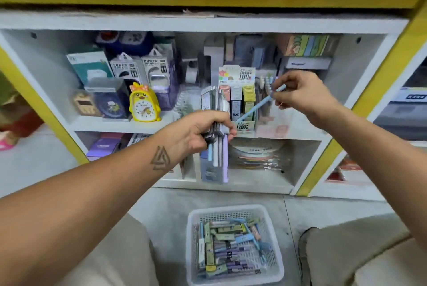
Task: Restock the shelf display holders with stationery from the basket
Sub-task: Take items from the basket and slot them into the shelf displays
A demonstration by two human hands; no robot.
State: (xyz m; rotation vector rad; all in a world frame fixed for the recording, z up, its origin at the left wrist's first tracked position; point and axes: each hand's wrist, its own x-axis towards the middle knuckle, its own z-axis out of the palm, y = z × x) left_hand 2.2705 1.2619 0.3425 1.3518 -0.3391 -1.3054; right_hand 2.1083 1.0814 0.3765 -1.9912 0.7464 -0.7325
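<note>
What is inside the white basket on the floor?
The white basket holds a loose pile of stationery packs in green, purple and blue, lying criss-cross. What lies under the top layer is covered, so the bottom items cannot be seen.

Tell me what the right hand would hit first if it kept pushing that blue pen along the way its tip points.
The right hand pinches the blue pen, tip slanting down-left. Straight on, the tip would probably meet the lead-refill display box on the shelf first, near its lower front. Depth is unclear; the tip may already be touching it.
</note>
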